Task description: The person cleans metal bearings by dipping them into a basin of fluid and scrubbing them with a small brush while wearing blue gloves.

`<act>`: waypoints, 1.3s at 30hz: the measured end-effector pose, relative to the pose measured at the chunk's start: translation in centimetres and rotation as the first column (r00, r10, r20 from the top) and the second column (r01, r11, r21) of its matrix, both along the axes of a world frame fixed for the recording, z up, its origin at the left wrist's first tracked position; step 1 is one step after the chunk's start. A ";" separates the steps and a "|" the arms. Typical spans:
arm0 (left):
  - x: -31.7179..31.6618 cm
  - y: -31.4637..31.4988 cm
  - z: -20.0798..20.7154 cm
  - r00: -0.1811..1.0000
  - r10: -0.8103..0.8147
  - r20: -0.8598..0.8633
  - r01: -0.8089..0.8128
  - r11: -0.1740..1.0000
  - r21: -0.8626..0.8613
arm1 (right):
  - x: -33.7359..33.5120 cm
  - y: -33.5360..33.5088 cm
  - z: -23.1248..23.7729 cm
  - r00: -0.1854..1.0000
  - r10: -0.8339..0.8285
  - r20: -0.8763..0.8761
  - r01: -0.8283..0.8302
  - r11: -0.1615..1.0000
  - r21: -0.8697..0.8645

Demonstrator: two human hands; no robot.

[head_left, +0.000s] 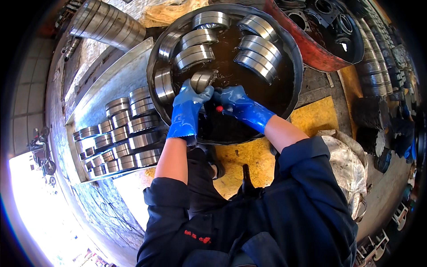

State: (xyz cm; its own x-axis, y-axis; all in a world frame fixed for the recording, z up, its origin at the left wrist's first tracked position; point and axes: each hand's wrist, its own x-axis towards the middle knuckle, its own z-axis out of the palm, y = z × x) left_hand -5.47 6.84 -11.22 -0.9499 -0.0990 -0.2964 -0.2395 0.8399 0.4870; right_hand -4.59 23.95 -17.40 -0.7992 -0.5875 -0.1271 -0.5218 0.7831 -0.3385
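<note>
Over a round dark basin (298, 73) of brown liquid, my left hand (187, 100), in a blue rubber glove, grips a shiny steel bearing ring (202, 80). My gloved right hand (238, 101) is closed close beside it. A small red tip (219, 108) shows below its fingers; what it belongs to is hidden. Several more steel rings lie in the basin: some to the left of the liquid, such as one ring (194, 57), and a stacked group (258, 58) on the right.
A metal tray (71, 138) with rows of steel rings stands to the left. Larger rings (106, 24) lie stacked at the far left. A red tub (307, 49) with dark metal parts is at the far right. A whitish sack (344, 160) sits by my right arm.
</note>
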 end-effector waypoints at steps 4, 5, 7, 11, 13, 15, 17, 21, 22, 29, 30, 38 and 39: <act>0.5 -1.0 1.4 0.998 0.068 -0.008 -0.067 0.991 0.116 | -0.3 -0.7 3.5 0.993 0.113 -0.029 -0.114 0.993 -0.037; 0.8 -1.2 1.9 0.998 0.069 -0.006 -0.068 0.990 0.122 | -0.2 -0.6 2.7 0.993 0.114 -0.026 -0.115 0.993 -0.031; 1.4 -1.0 3.9 0.992 0.122 0.037 -0.127 0.930 0.344 | -0.1 0.0 2.0 0.913 0.336 -0.230 -0.362 0.928 -0.083; 1.8 -1.4 4.3 0.987 0.155 0.033 -0.157 0.934 0.321 | -1.1 0.8 1.8 0.812 0.422 -0.404 -0.493 0.866 -0.087; 1.5 -1.3 4.6 0.991 0.119 0.067 -0.134 0.934 0.330 | -2.1 0.8 1.3 0.779 0.506 -0.370 -0.544 0.839 0.003; 1.0 -1.9 3.5 0.991 0.085 0.099 -0.114 0.934 0.339 | -2.3 0.3 0.2 0.902 0.324 -0.284 -0.373 0.917 -0.140; 0.5 -3.8 0.8 0.997 0.078 0.024 -0.082 0.955 0.284 | -2.4 -1.1 0.8 0.922 0.303 -0.241 -0.344 0.926 -0.152; 0.0 -3.3 0.4 0.995 0.080 0.056 -0.089 0.975 0.202 | -3.2 -2.2 1.6 0.964 0.267 -0.002 -0.265 0.958 0.111; 0.3 -3.0 0.9 0.994 0.087 0.062 -0.099 0.968 0.229 | -3.1 -2.2 2.1 0.970 0.230 0.081 -0.241 0.952 0.186; -0.6 -2.7 -0.2 0.993 0.038 0.108 -0.062 0.971 0.229 | -2.5 -0.5 -3.0 0.591 0.047 0.805 0.642 0.576 -0.505; -0.6 -2.9 -0.4 0.993 0.043 0.106 -0.067 0.970 0.235 | -1.6 0.0 -3.0 0.577 0.193 0.793 0.731 0.311 -0.608; 0.9 -1.2 -1.0 0.971 -0.224 0.088 0.237 0.956 -0.174 | -1.5 5.6 6.6 0.350 -0.398 0.848 0.898 0.400 -0.182; 1.0 -1.1 -1.1 0.970 -0.226 0.089 0.238 0.956 -0.172 | -1.1 5.6 6.4 0.298 -0.199 0.934 0.949 0.170 -0.266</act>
State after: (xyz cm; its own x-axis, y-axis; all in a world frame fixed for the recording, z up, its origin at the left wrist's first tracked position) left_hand -4.49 5.77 -12.30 -0.9315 0.0639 -0.3582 -0.0550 0.9484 0.3123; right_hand -5.72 29.52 -11.02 -0.7820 -0.0637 -0.6200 0.6232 -0.0895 -0.7769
